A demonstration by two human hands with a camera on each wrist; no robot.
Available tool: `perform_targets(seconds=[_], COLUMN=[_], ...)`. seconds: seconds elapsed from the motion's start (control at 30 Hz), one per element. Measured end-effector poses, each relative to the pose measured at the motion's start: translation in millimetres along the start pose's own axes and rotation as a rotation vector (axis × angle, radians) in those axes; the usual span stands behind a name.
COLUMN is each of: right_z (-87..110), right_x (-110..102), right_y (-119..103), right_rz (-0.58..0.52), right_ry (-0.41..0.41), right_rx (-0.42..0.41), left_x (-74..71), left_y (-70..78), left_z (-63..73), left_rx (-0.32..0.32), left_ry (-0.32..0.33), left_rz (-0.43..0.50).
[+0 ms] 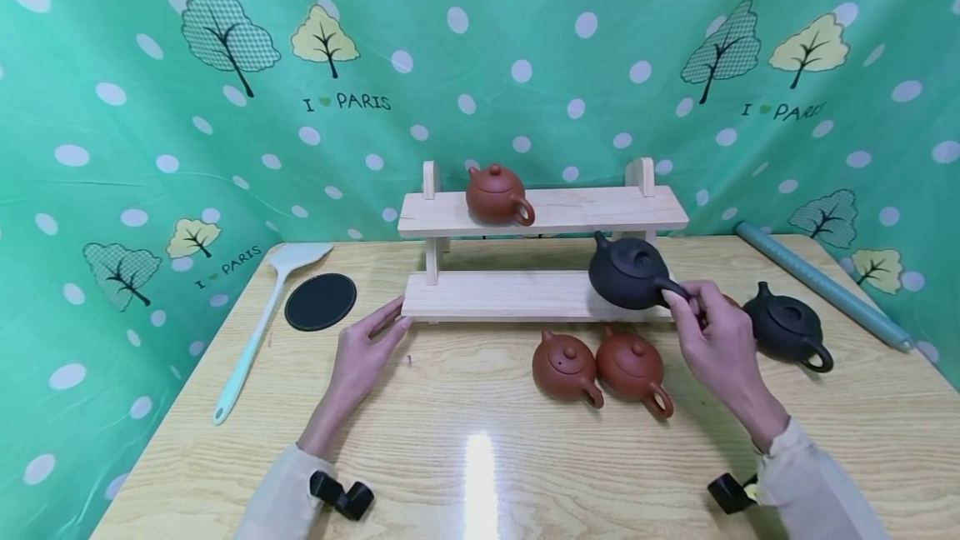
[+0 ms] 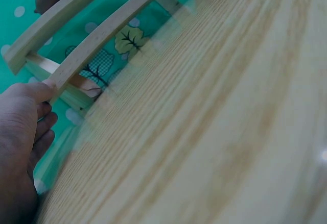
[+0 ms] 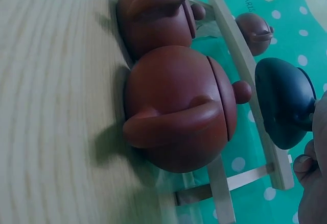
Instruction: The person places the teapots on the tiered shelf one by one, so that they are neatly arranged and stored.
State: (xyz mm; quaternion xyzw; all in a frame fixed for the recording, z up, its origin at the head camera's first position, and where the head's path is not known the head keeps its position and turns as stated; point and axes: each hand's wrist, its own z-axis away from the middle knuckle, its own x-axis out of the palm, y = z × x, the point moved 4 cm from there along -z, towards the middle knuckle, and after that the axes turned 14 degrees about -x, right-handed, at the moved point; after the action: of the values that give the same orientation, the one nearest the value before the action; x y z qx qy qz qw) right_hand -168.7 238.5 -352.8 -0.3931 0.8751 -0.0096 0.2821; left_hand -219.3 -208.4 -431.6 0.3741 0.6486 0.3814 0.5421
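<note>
A two-tier wooden shelf (image 1: 525, 294) stands at the back of the table. My right hand (image 1: 708, 332) pinches the handle of a black teapot (image 1: 628, 272) at the right end of the lower shelf board; whether the pot rests on the board I cannot tell. In the right wrist view the black teapot (image 3: 283, 101) hangs by my fingers (image 3: 306, 165). My left hand (image 1: 367, 348) lies flat on the table, its straight fingers touching the lower board's left end (image 2: 56, 83). A brown teapot (image 1: 497, 194) sits on the top board.
Two brown teapots (image 1: 566, 367) (image 1: 633, 367) stand side by side on the table in front of the shelf, close to my right hand. A second black teapot (image 1: 791, 327) sits at the right. A pale spatula (image 1: 262, 319), a black coaster (image 1: 321, 301) and a blue roll (image 1: 821, 283) lie along the edges.
</note>
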Motion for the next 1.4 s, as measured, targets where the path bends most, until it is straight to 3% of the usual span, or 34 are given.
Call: perform_targets(seconds=[1.4], right_z=[-42.9], right_x=[16], right_y=[-6], right_rz=[-0.064], right_ry=[0.014], right_rx=[-0.025], left_x=[-0.2], left_y=[0.5], left_z=[0.1], left_rx=[0.009], left_ry=[-0.007], left_rz=[0.017])
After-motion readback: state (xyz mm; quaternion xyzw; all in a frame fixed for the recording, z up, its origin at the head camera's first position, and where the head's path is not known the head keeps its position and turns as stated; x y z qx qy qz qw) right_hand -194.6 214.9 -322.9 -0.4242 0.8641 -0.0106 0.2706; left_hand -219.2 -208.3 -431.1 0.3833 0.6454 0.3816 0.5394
